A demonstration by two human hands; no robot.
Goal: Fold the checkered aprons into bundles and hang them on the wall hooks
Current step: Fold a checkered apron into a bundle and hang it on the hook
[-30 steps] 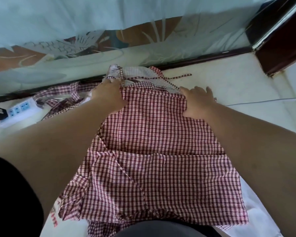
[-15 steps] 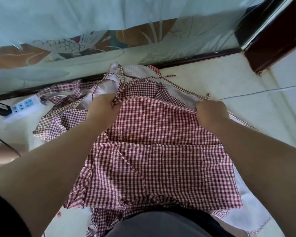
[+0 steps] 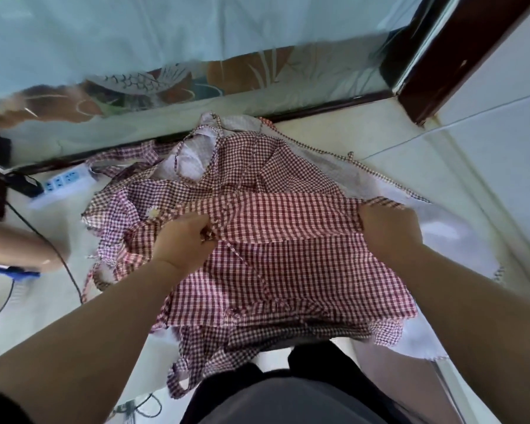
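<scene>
Early, I judge: no bundle is finished and no hooks are visible. At frame left, one power strip (image 3: 63, 180) lies on the floor (image 3: 37, 316). Beside it lies one crumpled checkered apron (image 3: 117, 209). At frame centre the left hand (image 3: 184, 237) and right hand (image 3: 389, 231) each grip the red checkered apron (image 3: 288, 240), half-folded. I cannot tell whether more lie beneath.

No text, label, brand or number can be read anywhere.

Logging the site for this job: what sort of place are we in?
Likely a home's floor: glossy pale floor tiles, a white power strip on them, and a frosted glass panel etched with a fish.
</scene>
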